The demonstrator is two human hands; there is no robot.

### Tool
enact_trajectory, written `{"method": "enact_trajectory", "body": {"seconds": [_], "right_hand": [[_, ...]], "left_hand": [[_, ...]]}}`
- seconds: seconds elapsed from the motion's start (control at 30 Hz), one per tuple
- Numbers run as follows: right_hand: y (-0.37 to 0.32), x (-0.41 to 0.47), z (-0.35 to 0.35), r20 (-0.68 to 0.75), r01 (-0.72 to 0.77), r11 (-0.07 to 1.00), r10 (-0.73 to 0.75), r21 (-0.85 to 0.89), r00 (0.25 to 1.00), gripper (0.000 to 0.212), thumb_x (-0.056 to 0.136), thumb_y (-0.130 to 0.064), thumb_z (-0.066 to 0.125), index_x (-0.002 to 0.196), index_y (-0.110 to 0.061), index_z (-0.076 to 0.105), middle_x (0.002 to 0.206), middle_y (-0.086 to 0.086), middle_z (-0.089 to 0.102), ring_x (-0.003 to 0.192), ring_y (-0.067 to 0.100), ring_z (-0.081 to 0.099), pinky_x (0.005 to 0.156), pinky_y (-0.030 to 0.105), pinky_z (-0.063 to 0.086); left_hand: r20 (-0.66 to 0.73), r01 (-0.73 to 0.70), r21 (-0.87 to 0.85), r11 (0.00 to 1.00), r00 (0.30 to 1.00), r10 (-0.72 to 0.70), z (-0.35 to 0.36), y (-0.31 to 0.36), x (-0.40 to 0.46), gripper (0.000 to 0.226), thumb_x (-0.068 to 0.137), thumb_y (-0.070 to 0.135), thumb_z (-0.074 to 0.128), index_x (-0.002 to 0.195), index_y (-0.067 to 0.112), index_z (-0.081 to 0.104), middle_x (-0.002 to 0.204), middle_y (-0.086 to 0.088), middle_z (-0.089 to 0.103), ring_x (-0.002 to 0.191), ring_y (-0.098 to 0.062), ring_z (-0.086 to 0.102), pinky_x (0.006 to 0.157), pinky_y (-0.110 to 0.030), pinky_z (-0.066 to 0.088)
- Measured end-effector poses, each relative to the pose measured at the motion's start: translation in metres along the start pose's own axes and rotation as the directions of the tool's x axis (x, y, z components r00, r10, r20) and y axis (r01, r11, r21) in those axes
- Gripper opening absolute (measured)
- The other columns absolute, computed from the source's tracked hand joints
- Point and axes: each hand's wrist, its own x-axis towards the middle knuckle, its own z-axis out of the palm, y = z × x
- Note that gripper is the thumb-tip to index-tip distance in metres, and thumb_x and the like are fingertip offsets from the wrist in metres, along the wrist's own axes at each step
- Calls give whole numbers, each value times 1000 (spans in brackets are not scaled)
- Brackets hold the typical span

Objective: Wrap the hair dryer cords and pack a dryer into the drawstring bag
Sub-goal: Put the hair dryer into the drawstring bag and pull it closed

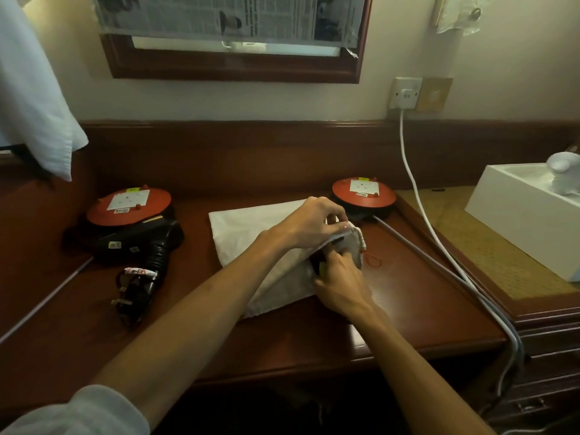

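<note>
**Packing a dryer into the cloth bag**

Lying mid-desk on the glossy reddish wooden desk (408, 312), the drawstring bag (282, 277) is soft, off-white woven cloth with a thin red cord at its gathered mouth. The left hand (309, 224) pinches the upper rim of the mouth. The right hand (340, 277) curls round a black item at the opening, mostly hidden. A second black plastic hair dryer (138, 243), ribbed at the handle, lies at left with its cord bundled under a white band; label writing is unreadable.

A hotel-like bedroom. A dark wooden desk (408, 334) stands under a framed mirror (232, 64). A towel (34, 98) hangs nearby.
</note>
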Motion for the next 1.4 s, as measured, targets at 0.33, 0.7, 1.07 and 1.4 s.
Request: {"method": "enact_trajectory", "body": {"seconds": [0.33,0.7,1.07,1.4], "right_hand": [[-6,50,-5,-27,-32,984,38,174,999,51,94,-35,61,140,-20,47,135,10,57,127,34,56,101,44,49],[44,25,-12,-25,120,983,-118,140,993,61,91,-11,67,147,-18,45,146,8,49,134,29,46,97,30,44],[38,46,6,-346,25,999,-33,-27,938,33,92,-20,71,122,-10,64,118,16,70,108,38,66,81,46,58],[38,-40,-65,108,182,982,-185,41,977,20,93,-30,71,111,-25,78,109,-12,74,97,2,67,86,18,53]], "left_hand": [[11,-101,105,989,995,101,-24,12,6,19,95,32,70,102,16,77,94,3,72,82,-9,65,72,-28,55],[56,-97,161,982,994,89,-40,13,12,15,97,25,69,104,16,77,100,2,71,90,-14,65,79,-33,59],[38,-120,230,966,993,114,-51,15,14,19,98,23,67,108,11,77,95,5,64,85,-12,62,68,-14,40],[-146,179,-135,975,969,-198,-35,-38,-27,33,98,56,51,99,28,67,85,17,66,83,-7,65,70,-22,47]]}}
